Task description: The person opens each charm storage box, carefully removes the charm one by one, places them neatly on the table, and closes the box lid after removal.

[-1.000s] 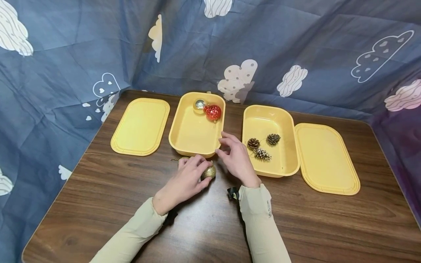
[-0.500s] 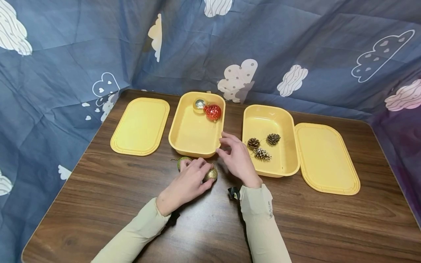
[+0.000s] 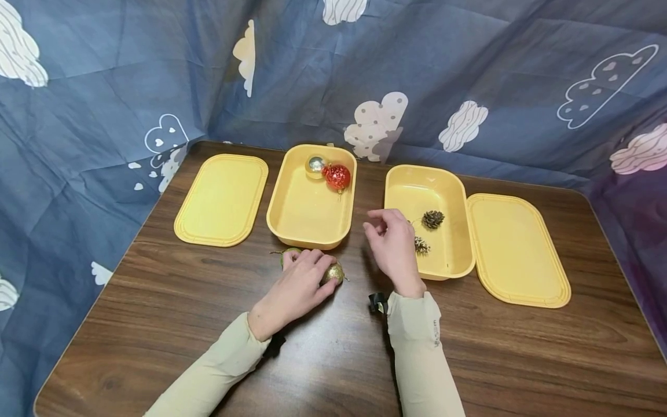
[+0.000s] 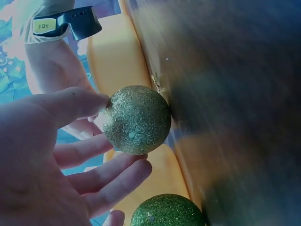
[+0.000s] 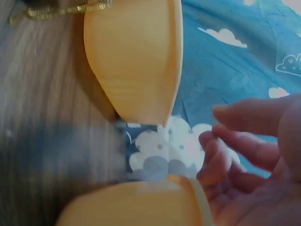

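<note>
My left hand is low over the table, in front of the left yellow box. Between its thumb and fingers it holds a glittery gold Christmas bauble. A green glitter bauble lies beside that hand, mostly covered by it in the head view. My right hand, fingers loosely bent and holding nothing, hovers by the near left side of the right yellow box. Inside that box I see pine cones, partly hidden by the hand. A red bauble and a silver-and-gold bauble lie in the left box.
One yellow lid lies flat left of the boxes. Another yellow lid lies to the right, against the right box. Behind the wooden table hangs a blue cloth with cloud prints.
My right hand has moved right, from the left box's near corner toward the right box. The gold bauble has turned under my left hand and shifted slightly to the right.
</note>
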A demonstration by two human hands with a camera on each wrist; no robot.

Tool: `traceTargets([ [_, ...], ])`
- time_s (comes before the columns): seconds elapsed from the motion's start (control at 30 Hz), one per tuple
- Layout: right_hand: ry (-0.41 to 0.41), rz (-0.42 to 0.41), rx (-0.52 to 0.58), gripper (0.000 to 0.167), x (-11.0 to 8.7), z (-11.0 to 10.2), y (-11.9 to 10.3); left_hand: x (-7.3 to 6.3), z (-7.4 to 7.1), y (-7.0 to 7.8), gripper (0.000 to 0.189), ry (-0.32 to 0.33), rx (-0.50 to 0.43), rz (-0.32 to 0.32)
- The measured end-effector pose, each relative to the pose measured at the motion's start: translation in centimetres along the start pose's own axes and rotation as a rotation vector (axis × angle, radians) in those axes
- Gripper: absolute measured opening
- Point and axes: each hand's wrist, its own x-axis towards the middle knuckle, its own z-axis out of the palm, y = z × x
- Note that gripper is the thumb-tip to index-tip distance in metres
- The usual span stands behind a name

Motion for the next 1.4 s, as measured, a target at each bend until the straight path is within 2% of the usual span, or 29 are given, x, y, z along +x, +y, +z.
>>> traceTargets([
  [0.27, 0.056, 0.093, -0.059, 0.024, 0.4, -2.6, 1.6, 0.0, 0.1, -0.1, 0.024, 0.027, -0.005, -0.005],
  [0.43, 0.145, 0.161, -0.092, 0.027, 0.3, -5.7, 3.3, 0.0, 0.2, -0.2, 0.025, 0.031, -0.001, -0.014],
  [0.53, 0.204, 0.206, -0.15, 0.028, -0.3, -7.8, 4.7, 0.1, 0.2, -0.2, 0.025, 0.02, -0.009, -0.025],
  [0.67, 0.226, 0.252, -0.213, 0.032, -1.3, -10.2, 6.9, 0.1, -0.1, -0.3, 0.026, 0.013, -0.022, -0.038],
  [0.77, 0.186, 0.304, -0.247, 0.037, -2.0, -11.8, 8.4, 0.1, -0.4, -0.4, 0.027, 0.008, -0.034, -0.043],
  [0.9, 0.089, 0.364, -0.276, 0.042, -2.6, -13.5, 9.6, 0.1, -0.5, -0.6, 0.028, -0.005, -0.038, -0.046],
  [1.1, -0.05, 0.321, -0.294, 0.043, -3.1, -14.2, 10.0, 0.0, -1.0, -0.7, 0.028, 0.006, -0.044, -0.032],
  [1.27, -0.083, 0.282, -0.314, 0.036, -3.0, -13.7, 9.9, 0.4, -3.0, -1.1, 0.026, 0.004, -0.079, -0.007],
  [1.4, -0.085, 0.279, -0.312, 0.033, -3.0, -13.6, 9.8, 1.5, -5.0, -2.3, 0.028, 0.018, -0.112, -0.008],
])
